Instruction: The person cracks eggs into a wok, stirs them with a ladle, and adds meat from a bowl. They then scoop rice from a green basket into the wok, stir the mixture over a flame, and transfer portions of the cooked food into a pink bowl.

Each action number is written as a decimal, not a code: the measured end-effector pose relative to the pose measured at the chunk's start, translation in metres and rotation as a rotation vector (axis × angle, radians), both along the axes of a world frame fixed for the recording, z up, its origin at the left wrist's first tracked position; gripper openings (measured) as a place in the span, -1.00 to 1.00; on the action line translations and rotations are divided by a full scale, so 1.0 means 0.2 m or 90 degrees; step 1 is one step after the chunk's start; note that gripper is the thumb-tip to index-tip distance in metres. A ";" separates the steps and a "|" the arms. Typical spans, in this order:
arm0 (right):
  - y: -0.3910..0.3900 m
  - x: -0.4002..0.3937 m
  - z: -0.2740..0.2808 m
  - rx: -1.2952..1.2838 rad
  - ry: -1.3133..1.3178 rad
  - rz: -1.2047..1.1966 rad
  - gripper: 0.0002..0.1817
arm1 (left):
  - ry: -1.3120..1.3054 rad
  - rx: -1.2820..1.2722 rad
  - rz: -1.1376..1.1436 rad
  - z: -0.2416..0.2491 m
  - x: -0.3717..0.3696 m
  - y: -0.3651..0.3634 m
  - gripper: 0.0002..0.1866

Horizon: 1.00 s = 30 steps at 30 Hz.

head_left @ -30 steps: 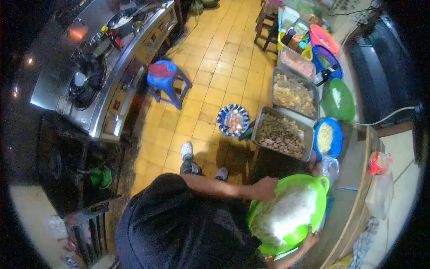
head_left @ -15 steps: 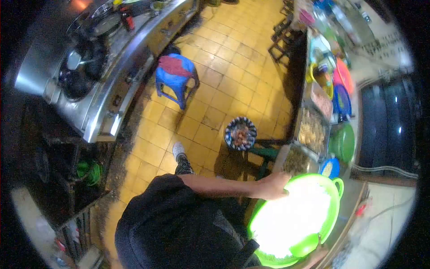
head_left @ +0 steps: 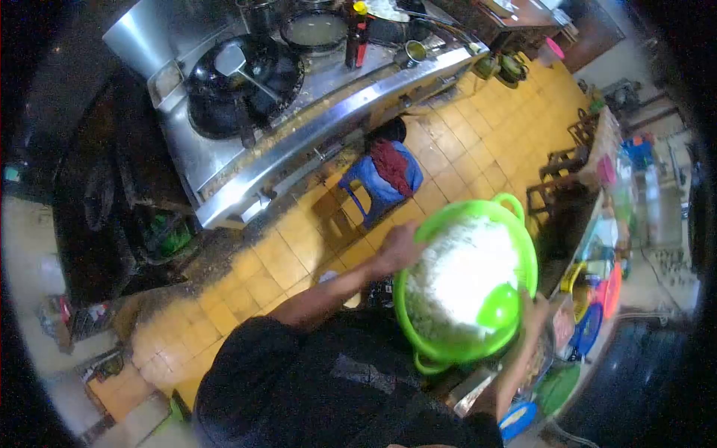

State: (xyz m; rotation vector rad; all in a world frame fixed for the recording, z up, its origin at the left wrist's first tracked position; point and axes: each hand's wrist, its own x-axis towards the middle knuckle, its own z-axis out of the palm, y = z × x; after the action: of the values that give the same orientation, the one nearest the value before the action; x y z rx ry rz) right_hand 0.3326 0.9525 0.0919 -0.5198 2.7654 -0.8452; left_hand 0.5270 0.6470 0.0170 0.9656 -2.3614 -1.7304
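Note:
Between my two hands is a bright green plastic basket [head_left: 529, 257] with loop handles, held in front of my body and tilted a little. White rice [head_left: 459, 257] fills much of it, glaring under the light. A green scoop [head_left: 498, 306] lies on the rice near the right rim. My left hand [head_left: 399, 249] is closed on the basket's left rim. On the opposite side my right hand [head_left: 533, 313] grips the rim, close beside the scoop; its fingers are partly hidden.
A steel stove counter [head_left: 314, 104] runs along the left, bearing a black wok [head_left: 205, 101] with a spatula [head_left: 246, 71] and a sauce bottle [head_left: 357, 41]. In front stands a blue stool [head_left: 366, 179] with a dark red cloth [head_left: 390, 166]. Crowded bowls and trays line the right.
I have turned left toward the stove, carrying the basket of rice away from the right-hand counter. Both hands stay on its rim.

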 end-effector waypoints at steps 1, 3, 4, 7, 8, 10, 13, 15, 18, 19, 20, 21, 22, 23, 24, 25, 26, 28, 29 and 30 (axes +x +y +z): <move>-0.19 -0.11 -0.07 0.004 0.008 0.025 -0.80 | -0.047 -0.068 0.062 -0.09 -0.04 -0.08 -0.64; -0.54 -0.33 -0.22 0.053 -0.017 0.067 -0.75 | -0.048 -0.091 0.129 -0.20 -0.11 -0.25 -0.64; -0.63 -0.52 -0.46 0.016 -0.073 0.093 -0.74 | -0.120 -0.127 0.161 -0.37 -0.18 -0.33 -0.62; -0.92 -0.83 -1.01 0.046 -0.002 0.183 -0.74 | -0.212 -0.120 0.138 -0.53 -0.39 -0.69 -0.49; -1.02 -0.87 -1.17 0.031 0.014 0.211 -0.75 | -0.265 -0.136 0.148 -0.57 -0.48 -0.82 -0.47; -1.19 -0.91 -1.36 0.019 -0.046 0.225 -0.76 | -0.307 -0.221 0.152 -0.90 -0.58 -1.08 -0.45; -1.30 -0.89 -1.50 -0.048 -0.210 0.159 -0.79 | -0.309 -0.292 0.132 -0.93 -0.68 -1.24 -0.45; -1.37 -0.93 -1.62 -0.048 -0.247 0.163 -0.78 | -0.342 -0.298 0.156 -0.99 -0.76 -1.30 -0.45; -1.48 -0.92 -1.58 -0.006 -0.307 0.182 -0.76 | -0.364 -0.272 0.191 -1.03 -0.77 -1.37 -0.44; -1.48 -0.93 -1.52 0.014 -0.324 0.213 -0.73 | -0.350 -0.259 0.219 -1.01 -0.75 -1.33 -0.42; -1.47 -0.95 -1.52 0.020 -0.335 0.207 -0.73 | -0.338 -0.255 0.211 -1.10 -0.69 -1.32 -0.36; -1.49 -0.97 -1.53 -0.012 -0.379 0.223 -0.71 | -0.345 -0.261 0.203 -1.13 -0.66 -1.31 -0.36; -1.47 -0.97 -1.54 -0.044 -0.427 0.237 -0.69 | -0.324 -0.276 0.222 -1.13 -0.62 -1.24 -0.32; -1.45 -0.97 -1.54 -0.047 -0.443 0.230 -0.69 | -0.306 -0.287 0.241 -1.10 -0.59 -1.15 -0.28; -1.47 -0.99 -1.55 -0.012 -0.449 0.241 -0.69 | -0.358 -0.261 0.268 -0.98 -0.64 -1.04 -0.22; -1.47 -0.99 -1.55 0.022 -0.453 0.252 -0.69 | -0.344 -0.370 0.294 -0.99 -0.62 -0.93 -0.21; -1.46 -1.00 -1.57 0.012 -0.456 0.251 -0.69 | -0.323 -0.480 0.323 -1.01 -0.59 -0.81 -0.19; -1.46 -1.04 -1.65 0.028 -0.409 0.364 -0.67 | -0.524 -0.324 0.414 -0.88 -0.70 -0.62 -0.15; -1.50 -1.08 -1.61 0.016 -0.404 0.365 -0.67 | -0.605 -0.254 0.537 -1.00 -0.64 -0.49 -0.14; -1.52 -1.11 -1.54 0.063 -0.484 0.378 -0.64 | -0.606 -0.205 0.596 -1.04 -0.63 -0.39 -0.12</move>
State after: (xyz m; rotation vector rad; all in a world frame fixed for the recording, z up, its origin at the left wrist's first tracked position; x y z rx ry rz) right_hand 0.1110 0.6491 -0.2160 -0.7514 1.8078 -0.5836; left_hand 0.4010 0.5697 -0.1904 2.6020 -1.7650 -0.5408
